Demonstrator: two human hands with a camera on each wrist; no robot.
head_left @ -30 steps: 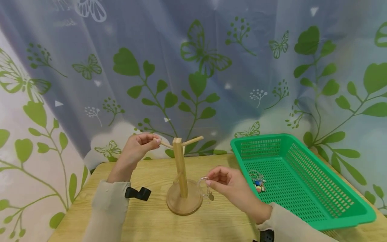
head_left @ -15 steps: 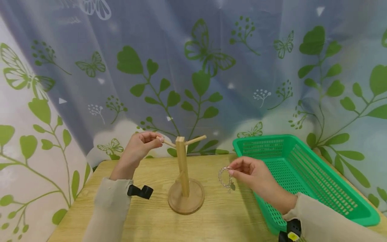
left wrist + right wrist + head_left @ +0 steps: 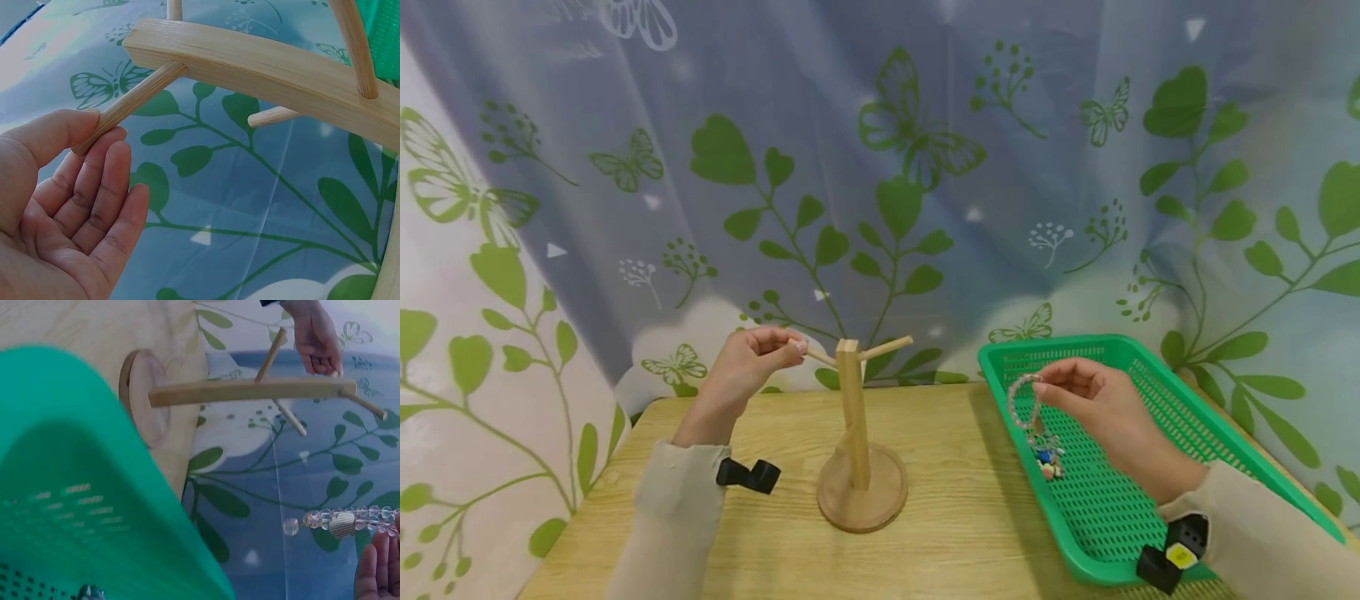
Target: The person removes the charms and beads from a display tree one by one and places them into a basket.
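Observation:
My left hand (image 3: 748, 367) pinches the end of an upper peg (image 3: 134, 103) on a wooden peg stand (image 3: 854, 417) with a round base. Thumb and index finger meet on that peg, while the other fingers lie loosely curled below it. Over the left side of the green basket, my right hand (image 3: 1097, 408) pinches a bracelet of clear, pinkish beads (image 3: 1017, 404) by its edge. The bracelet hangs down in a loop, and in the right wrist view its clear beads (image 3: 375, 515) show beside the fingertips. No bracelet hangs on the stand's visible pegs.
The green perforated basket (image 3: 1075, 550) stands on the right of the wooden table (image 3: 955, 517). Inside it lies a small pile of colourful beaded jewellery (image 3: 1049, 460). A curtain (image 3: 820, 167) with leaves and butterflies hangs behind the table.
My right hand has carried the bracelet rightward and up, from beside the stand to over the basket. My left hand keeps its pinch on the peg.

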